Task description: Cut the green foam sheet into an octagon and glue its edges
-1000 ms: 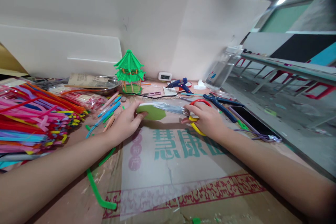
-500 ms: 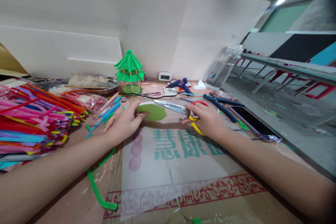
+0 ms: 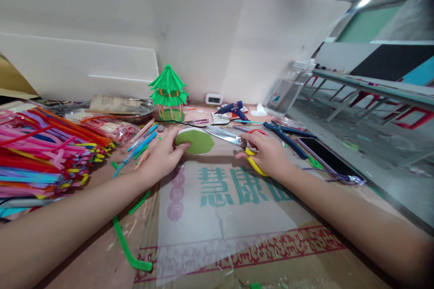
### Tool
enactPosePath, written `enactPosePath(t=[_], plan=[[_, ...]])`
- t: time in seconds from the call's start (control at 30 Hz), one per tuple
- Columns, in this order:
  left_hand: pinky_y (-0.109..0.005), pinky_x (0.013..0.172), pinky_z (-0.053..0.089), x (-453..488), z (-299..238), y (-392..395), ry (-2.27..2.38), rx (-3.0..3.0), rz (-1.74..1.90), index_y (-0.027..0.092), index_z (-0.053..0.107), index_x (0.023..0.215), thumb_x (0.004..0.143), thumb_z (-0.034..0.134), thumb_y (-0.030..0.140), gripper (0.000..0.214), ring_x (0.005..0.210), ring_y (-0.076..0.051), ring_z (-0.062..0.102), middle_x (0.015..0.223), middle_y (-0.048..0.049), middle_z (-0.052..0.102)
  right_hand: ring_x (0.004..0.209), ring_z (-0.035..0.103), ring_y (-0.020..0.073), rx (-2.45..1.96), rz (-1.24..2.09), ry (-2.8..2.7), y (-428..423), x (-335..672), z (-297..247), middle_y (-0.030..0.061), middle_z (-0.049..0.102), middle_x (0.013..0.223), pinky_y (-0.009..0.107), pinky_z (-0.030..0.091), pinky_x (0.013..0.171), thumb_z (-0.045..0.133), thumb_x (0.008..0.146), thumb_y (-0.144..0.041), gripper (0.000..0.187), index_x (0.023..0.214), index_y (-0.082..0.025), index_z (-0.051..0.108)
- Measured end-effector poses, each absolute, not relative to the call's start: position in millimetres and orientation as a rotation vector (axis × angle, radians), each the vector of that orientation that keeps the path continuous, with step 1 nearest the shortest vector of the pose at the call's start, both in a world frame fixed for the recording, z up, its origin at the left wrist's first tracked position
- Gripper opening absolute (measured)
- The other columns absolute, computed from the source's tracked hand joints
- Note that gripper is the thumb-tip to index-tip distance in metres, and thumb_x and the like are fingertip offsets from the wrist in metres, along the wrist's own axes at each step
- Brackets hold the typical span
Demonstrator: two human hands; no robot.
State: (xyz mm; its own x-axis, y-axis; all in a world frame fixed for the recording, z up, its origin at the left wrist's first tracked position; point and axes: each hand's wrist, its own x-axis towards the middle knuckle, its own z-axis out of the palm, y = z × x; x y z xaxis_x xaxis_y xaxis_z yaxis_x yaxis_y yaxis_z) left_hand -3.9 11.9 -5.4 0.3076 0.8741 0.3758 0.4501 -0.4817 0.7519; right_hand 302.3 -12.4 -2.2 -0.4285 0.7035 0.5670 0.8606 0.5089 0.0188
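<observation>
Between the thumb and fingers of my left hand (image 3: pixel 166 153) is a flat green piece (image 3: pixel 198 141) with a many-sided outline and a pale edge along its top. My right hand (image 3: pixel 267 151) grips a pair of scissors (image 3: pixel 227 135) by handles coloured red and yellow. The metal blades point left, their tips just off the green piece's upper right edge. Both hands are raised over a printed cardboard sheet (image 3: pixel 217 216). Behind the left hand stands a small green tiered pavilion model (image 3: pixel 168 92) of fuzzy stems and thin sticks.
Bundles of coloured pipe cleaners (image 3: pixel 44 153) fill the left side. At the back are a small digital timer (image 3: pixel 214 99), a blue glue gun (image 3: pixel 232 109) and a clear bottle (image 3: pixel 288 88). Pliers (image 3: pixel 285 137) and a phone (image 3: pixel 328 158) lie right. A bent green stem (image 3: pixel 127 248) lies front left.
The scissors have shifted slightly right, so their tips are now just off the green piece. The green piece has tilted a little in my left hand.
</observation>
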Motion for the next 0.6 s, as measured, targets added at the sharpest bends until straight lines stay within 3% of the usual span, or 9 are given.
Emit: enactPosePath(t=[0.27,0.6], plan=[[-0.037,0.095,0.046,-5.1,-4.0,9.0,1.157,2.174,1.030,0.017,0.056,0.116,0.092,0.050,0.025,0.026,0.109,-0.024,0.060,0.116,-0.0071,0.065,0.084,0.062,0.0223,-1.179,-0.468,-2.300,-17.7,299.1,-1.3,0.0084,0.068,0.094,0.031,0.046,0.071,0.067,0.087,-0.043,0.034,0.110,-0.017,0.063],[-0.033,0.084,0.047,-9.2,-9.9,10.5,1.172,2.348,1.007,0.019,0.057,0.112,0.092,0.049,0.022,0.021,0.096,-0.022,0.063,0.104,-0.0050,0.068,0.085,0.063,0.0233,-1.169,-0.490,-2.317,-19.5,297.4,-1.6,0.0107,0.069,0.097,0.031,0.047,0.071,0.068,0.086,-0.040,0.035,0.110,-0.015,0.064]])
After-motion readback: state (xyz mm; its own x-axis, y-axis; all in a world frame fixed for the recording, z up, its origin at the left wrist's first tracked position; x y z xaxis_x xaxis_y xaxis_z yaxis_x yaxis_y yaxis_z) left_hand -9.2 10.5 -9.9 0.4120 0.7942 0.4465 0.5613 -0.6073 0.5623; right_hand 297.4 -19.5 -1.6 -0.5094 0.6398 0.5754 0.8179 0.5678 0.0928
